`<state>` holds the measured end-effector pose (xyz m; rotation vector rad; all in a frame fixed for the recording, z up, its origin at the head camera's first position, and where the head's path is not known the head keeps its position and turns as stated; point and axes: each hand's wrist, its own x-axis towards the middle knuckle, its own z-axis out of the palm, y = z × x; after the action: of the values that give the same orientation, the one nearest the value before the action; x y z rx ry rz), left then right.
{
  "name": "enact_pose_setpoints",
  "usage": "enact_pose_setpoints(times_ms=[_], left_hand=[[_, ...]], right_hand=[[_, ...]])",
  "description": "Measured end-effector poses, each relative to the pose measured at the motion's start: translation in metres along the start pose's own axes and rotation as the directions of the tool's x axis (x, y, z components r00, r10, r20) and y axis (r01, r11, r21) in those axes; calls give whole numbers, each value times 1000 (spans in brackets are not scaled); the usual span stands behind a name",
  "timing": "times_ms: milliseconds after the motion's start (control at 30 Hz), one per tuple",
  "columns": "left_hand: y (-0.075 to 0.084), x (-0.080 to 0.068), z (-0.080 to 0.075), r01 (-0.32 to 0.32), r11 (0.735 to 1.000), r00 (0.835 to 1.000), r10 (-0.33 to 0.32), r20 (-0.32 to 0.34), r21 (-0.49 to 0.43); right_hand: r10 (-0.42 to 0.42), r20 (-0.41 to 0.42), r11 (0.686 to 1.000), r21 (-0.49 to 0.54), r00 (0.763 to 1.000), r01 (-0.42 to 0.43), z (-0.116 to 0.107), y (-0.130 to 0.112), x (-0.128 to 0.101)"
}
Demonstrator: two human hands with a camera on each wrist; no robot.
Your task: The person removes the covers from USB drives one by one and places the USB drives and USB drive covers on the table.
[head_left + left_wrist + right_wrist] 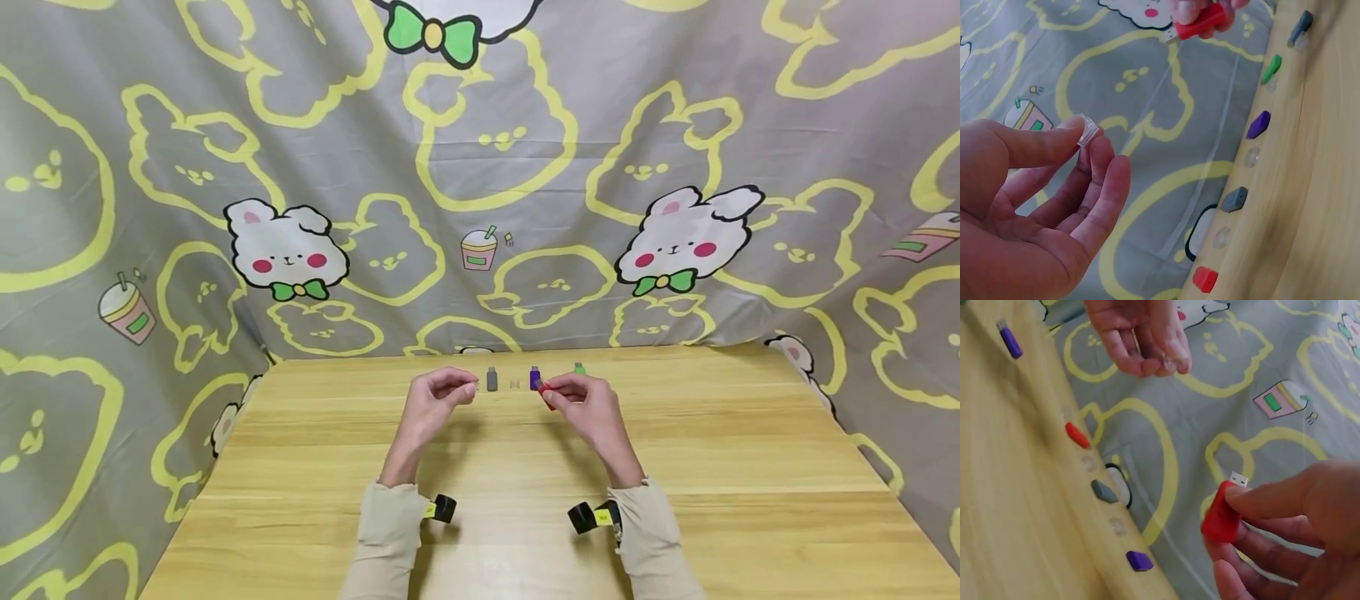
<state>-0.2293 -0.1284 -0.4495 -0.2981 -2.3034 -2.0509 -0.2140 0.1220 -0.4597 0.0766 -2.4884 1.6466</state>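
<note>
Two hands are hovering above a wooden surface [675, 467], well apart. The left hand [1035, 206] is pinching a tiny clear cap [1088, 130] btwn thumb and fingertip. The right hand [1297, 531] is gripping a red USB stick [1221, 515], metal plug exposed, pointing twd the left hand. Risk, as I judge it: the cap is small and slick, held only at its edges, so it could be slipping out or going on crooked. Other sticks [1259, 124] and loose caps are lying in a row at the surface's far edge, near the drop-off.

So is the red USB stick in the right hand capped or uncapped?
Uncapped: the red USB stick shows its bare metal plug, and the left hand pinches a clear cap.
</note>
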Motion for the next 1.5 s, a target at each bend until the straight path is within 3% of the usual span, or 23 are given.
enact_pose_setpoints(times_ms=[267, 433, 767, 1067, 1400, 1500], left_hand=[[-3, 2, 3, 24, 1000, 999, -25, 31, 20], [-6, 2, 6, 26, 999, 999, -27, 44, 31], [-12, 3, 13, 45, 997, 996, -49, 68, 61], [-18, 2, 20, 55, 994, 990, -68, 127, 99], [-25, 1, 25, 69, 985, 987, -91, 133, 158], [-26, 1, 26, 54, 980, 988, -81, 134, 191]], right_hand=[[130, -59, 990, -55, 990, -134, 7, 18, 4], [164, -64, 981, -95, 984, -170, 14, 24, 4], [64, -135, 952, -290, 989, -102, 29, 36, 1], [35, -107, 930, -360, 994, -71, 32, 35, -2], [-14, -91, 904, -426, 996, -26, 33, 31, -4], [-15, -96, 910, -413, 995, -26, 31, 28, -4]])
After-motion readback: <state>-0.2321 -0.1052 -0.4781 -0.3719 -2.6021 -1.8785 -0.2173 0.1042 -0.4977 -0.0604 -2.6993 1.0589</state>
